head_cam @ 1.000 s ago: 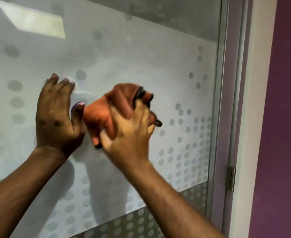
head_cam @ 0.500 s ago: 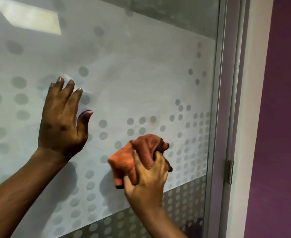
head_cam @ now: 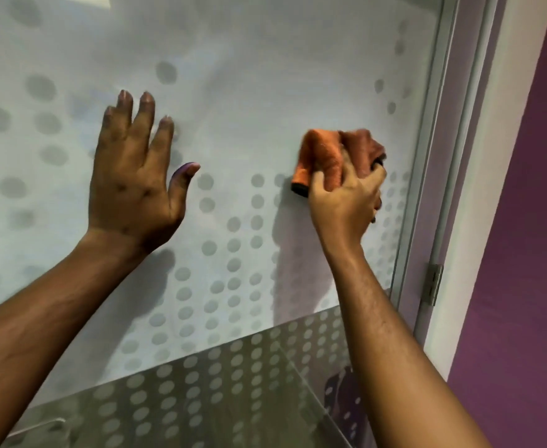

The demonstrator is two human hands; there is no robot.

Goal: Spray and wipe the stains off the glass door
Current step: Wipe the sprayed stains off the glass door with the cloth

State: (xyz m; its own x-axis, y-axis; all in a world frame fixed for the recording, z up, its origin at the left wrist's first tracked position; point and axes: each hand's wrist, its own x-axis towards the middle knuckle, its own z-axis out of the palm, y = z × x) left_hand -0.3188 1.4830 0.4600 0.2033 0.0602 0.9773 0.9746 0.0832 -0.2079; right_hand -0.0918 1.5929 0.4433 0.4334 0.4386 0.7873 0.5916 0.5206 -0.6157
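Left hand: grip released, flat on glass door.
Right hand: clenches orange cloth near door's right edge; fingertips hidden.

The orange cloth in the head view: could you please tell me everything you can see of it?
The orange cloth looks like soft, fuzzy fabric, possibly microfibre, with a dark edge at its lower left corner. It is bunched into a wad, not spread flat. The right hand holds it in a closed grip and appears to press it against the frosted, dotted glass door, close to the door's right frame and just above the upper rows of dots. The left hand does not touch it; it lies flat on the glass well to the left.
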